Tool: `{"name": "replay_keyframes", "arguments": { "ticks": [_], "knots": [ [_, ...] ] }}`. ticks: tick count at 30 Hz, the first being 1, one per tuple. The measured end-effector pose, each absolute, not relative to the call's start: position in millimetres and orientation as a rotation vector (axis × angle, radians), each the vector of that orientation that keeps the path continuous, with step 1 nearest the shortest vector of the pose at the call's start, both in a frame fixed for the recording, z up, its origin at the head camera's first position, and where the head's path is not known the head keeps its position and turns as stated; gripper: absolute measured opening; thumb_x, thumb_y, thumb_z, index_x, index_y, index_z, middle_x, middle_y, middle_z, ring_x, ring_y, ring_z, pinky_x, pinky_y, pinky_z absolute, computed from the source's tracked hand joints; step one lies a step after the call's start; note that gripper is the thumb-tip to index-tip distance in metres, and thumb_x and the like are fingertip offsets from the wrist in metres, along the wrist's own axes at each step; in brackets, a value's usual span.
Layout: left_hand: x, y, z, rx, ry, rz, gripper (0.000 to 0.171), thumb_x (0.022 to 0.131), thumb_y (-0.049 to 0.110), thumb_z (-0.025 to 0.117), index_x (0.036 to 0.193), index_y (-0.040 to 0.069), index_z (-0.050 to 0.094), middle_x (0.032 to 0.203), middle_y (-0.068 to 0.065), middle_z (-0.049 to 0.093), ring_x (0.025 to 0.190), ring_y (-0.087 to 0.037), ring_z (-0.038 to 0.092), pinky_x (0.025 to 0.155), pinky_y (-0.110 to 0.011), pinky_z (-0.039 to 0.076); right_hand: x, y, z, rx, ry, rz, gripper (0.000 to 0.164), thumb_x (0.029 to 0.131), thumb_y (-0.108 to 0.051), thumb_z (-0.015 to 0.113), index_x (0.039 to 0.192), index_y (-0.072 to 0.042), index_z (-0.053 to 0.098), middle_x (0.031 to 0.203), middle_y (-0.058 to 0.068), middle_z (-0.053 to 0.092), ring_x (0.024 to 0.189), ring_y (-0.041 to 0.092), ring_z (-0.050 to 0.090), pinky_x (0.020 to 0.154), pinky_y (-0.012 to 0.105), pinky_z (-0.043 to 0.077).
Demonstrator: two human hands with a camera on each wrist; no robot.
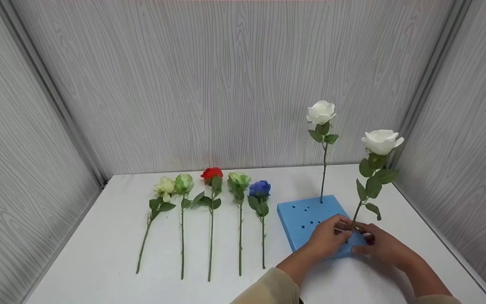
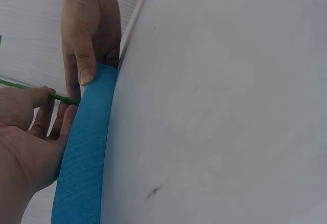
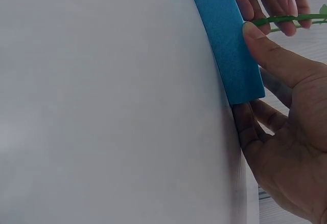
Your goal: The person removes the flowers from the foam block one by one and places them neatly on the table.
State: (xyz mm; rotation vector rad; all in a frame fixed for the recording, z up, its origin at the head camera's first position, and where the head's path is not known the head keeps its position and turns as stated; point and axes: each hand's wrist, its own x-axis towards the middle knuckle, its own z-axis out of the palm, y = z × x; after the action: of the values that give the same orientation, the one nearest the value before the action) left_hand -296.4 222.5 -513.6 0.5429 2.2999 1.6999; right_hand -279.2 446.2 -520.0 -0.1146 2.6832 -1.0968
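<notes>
A blue foam block [image 1: 295, 217] with several holes lies flat at the table's right side. One white rose [image 1: 321, 112] stands upright in its far part. A second white rose [image 1: 381, 142] leans slightly right over the near right corner, its stem foot at the block's top. My left hand [image 1: 327, 238] pinches that stem [image 2: 64, 99] low down between thumb and fingers. Opposite it, my right hand [image 1: 384, 247] grips the block's right corner; in the right wrist view the thumb [image 3: 254, 31] presses the top edge beside the stem, the other fingers round the side.
Left of the block, several roses lie in a row with stems toward me: a cream one [image 1: 165, 186], a green one [image 1: 184, 183], a red one [image 1: 212, 174], another green one [image 1: 239, 180] and a blue one [image 1: 260, 188]. Grey wood-grain panels [image 1: 234, 84] enclose the white table [image 1: 99, 253].
</notes>
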Motion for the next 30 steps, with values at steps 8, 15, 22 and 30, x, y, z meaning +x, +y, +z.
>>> {"name": "replay_keyframes", "arguments": {
  "ticks": [8,15,22,30],
  "knots": [
    [-299.5,221.7,-516.7,0.53,2.298,1.784,0.013,0.105,0.024,0.073,0.113,0.034,0.069,0.115,0.015,0.073,0.103,0.001,0.067,0.09,-0.02,0.058,-279.6,445.8,-521.5,-0.182,2.649,-1.18,0.091,0.095,-0.034,0.085,0.168,-0.007,0.037,0.164,0.03,0.044,0.145,0.053,0.052,0.113,0.062,0.052],
    [-302.0,221.5,-519.4,0.497,2.189,1.941,0.01,0.105,0.02,0.072,0.114,0.025,0.071,0.107,0.013,0.073,0.092,0.0,0.067,0.08,-0.018,0.058,-278.7,447.0,-521.2,-0.229,2.649,-1.158,0.091,0.096,-0.034,0.084,0.168,-0.005,0.036,0.157,0.031,0.048,0.14,0.05,0.056,0.112,0.06,0.052],
    [-302.2,221.1,-518.0,0.449,2.137,1.997,0.013,0.106,0.02,0.072,0.119,0.022,0.071,0.11,0.013,0.072,0.095,-0.001,0.068,0.083,-0.021,0.063,-278.4,445.4,-518.7,-0.172,2.665,-1.124,0.092,0.094,-0.04,0.085,0.167,-0.01,0.039,0.154,0.03,0.051,0.138,0.049,0.058,0.112,0.06,0.053],
    [-299.7,216.3,-514.6,0.463,2.113,2.029,0.014,0.106,0.022,0.071,0.119,0.026,0.069,0.111,0.014,0.071,0.097,-0.001,0.068,0.085,-0.023,0.065,-277.7,445.2,-519.4,-0.18,2.663,-1.13,0.091,0.095,-0.038,0.084,0.168,-0.01,0.038,0.155,0.031,0.051,0.139,0.049,0.057,0.111,0.06,0.053]
  ]
}}
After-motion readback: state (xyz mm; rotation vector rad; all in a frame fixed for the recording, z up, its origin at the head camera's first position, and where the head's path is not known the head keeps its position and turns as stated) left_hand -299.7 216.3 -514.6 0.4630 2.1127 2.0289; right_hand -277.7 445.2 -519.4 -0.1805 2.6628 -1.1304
